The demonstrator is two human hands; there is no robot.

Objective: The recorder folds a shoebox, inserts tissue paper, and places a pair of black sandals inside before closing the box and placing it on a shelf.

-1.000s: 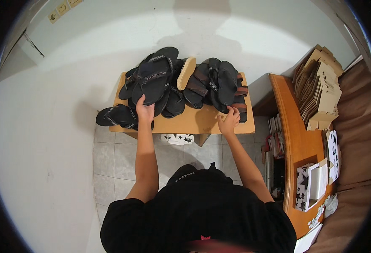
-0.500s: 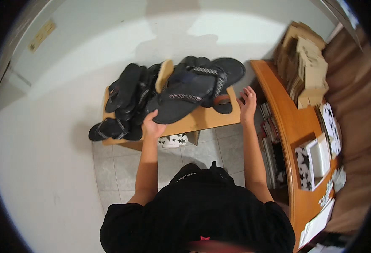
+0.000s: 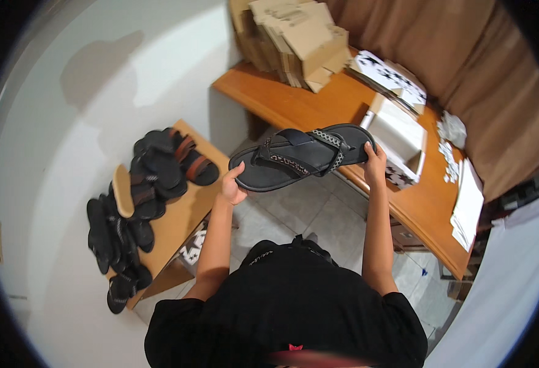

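Note:
I hold a pair of black sandals (image 3: 300, 159) with patterned straps level in front of me, over the tiled floor. My left hand (image 3: 231, 185) grips the heel end at the left. My right hand (image 3: 373, 164) grips the toe end at the right. The pair hangs between a low wooden table (image 3: 186, 211) at my left and a long wooden counter (image 3: 318, 113) at my right. On the low table lies a heap of black sandals (image 3: 140, 202), some with brown straps.
Flattened cardboard boxes (image 3: 297, 40) are stacked at the far end of the counter. An open white box (image 3: 398, 132) and patterned box lids (image 3: 389, 73) lie on the counter, with white sheets (image 3: 468, 205) near its edge. A brown curtain (image 3: 465, 80) hangs behind.
I lifted the pair of sandals off the low table and turned to the right; the view swung with me, so the table is now at my left and the counter ahead.

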